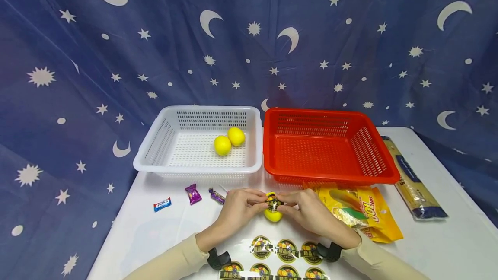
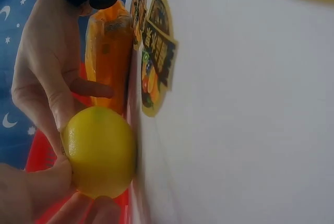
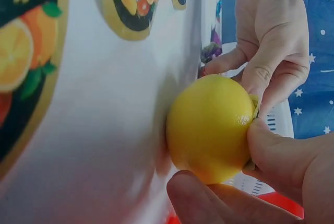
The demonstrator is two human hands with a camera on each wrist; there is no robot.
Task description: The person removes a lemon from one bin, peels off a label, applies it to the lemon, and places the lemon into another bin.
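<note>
A yellow lemon [image 1: 273, 216] is on the white table between both hands, with a round black-and-gold fruit label [image 1: 274, 202] on its upper side. My left hand [image 1: 238, 207] holds it from the left, the thumb at the label's edge. From the other side my right hand [image 1: 317, 214] grips it, thumb and fingertips meeting the label's right edge. In the right wrist view the right fingers [image 3: 195, 195] reach under the lemon [image 3: 211, 130]. The left wrist view shows the lemon [image 2: 99, 151] between both hands, the label mostly hidden behind it.
Matching labels [image 1: 287, 250] lie on a sheet in front. Behind stand a white basket [image 1: 198, 170] holding two lemons [image 1: 222, 145] and a red basket [image 1: 330, 178]. Wrapped candies [image 1: 193, 194] lie left; a yellow bag [image 1: 383, 219] and a long packet [image 1: 414, 180] lie right.
</note>
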